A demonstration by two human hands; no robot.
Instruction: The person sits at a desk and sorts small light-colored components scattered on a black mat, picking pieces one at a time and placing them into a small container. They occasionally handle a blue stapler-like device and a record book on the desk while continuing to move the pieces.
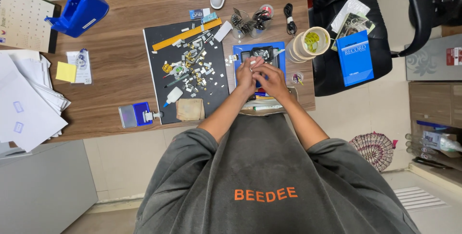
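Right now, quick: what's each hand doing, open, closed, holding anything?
Left hand: fingers curled, pinching a small white piece over the blue tray.
Right hand: fingers curled, fingertips meeting the left hand's; whether it grips the piece cannot be told.

A tiny white piece, too small to make out in shape, is pinched between the fingertips of both hands, raised just above a flat blue rectangular tray lying right of centre on the desk.

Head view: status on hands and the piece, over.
Left hand and right hand together over blue tray, pinching a small white piece. Grip detail too small. Nothing blocking.
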